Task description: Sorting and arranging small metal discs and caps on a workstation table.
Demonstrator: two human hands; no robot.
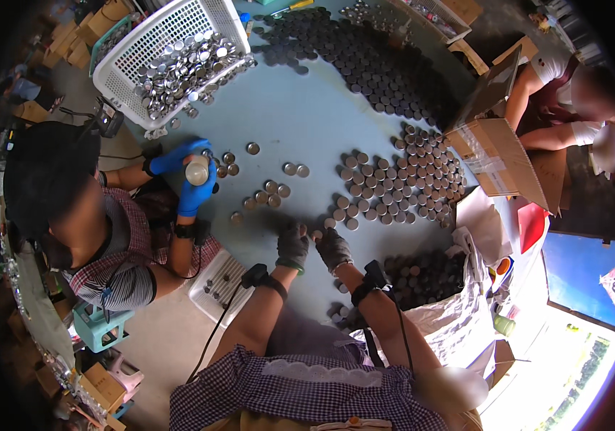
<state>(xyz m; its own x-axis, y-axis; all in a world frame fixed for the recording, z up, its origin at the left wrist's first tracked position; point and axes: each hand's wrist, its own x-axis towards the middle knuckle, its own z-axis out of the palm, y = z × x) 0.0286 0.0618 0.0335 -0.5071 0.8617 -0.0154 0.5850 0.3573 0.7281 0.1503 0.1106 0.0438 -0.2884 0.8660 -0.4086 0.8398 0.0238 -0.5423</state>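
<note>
My left hand [293, 248], in a grey glove, is closed with curled fingers over the table; anything inside them is hidden. Just beside it my right hand [334, 250], gloved the same way, closes its fingers at a small round metal cap [317, 235]. Another cap [329, 223] lies right at its fingertips. Beyond my right hand spreads a group of similar upright metal caps [401, 176]. Several loose caps [271, 188] lie farther left, near a co-worker's blue-gloved hands [191, 194], which hold a round, pale-faced piece [197, 171].
A white plastic basket [124, 75] full of shiny metal pieces stands at the far left of the blue-grey table [278, 115]. Dark round pieces [372, 72] cover the far side, and more [422, 280] lie near my right forearm. An open cardboard box [490, 154] stands right, before another person.
</note>
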